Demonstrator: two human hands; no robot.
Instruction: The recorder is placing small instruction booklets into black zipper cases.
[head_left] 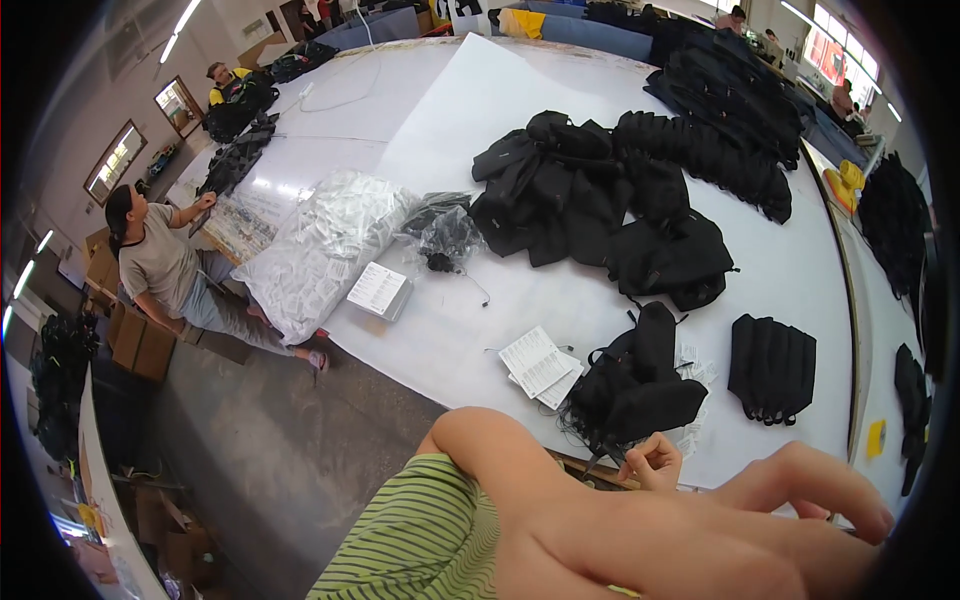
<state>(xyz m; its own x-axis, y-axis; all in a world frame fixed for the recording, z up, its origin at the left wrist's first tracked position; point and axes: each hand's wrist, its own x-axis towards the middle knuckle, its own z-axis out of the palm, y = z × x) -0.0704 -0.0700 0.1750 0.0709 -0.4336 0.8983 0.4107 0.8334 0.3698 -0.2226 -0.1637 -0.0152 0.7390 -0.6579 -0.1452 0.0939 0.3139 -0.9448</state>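
Very close to the camera, my left arm crosses the lower right from a green striped sleeve (410, 530). My left hand (780, 520) is bent at the fingers, and a tiny dark bit shows by the fingertips; what it pinches is unclear. Beyond it, at the table's near edge, my right hand (655, 461) has curled fingers beside the straps of a black fabric bag (655, 405). Its grip is too small to make out, and its wrist is hidden behind my left arm. Printed white cards (540, 362) with thin dark cords lie left of the bag.
A large white table (400, 340) carries a black bag heap (560, 190), a neat row of black pouches (772, 368), a card stack (380, 290) and a clear plastic sack (340, 240) of white pieces. A co-worker (165, 250) sits at the left side.
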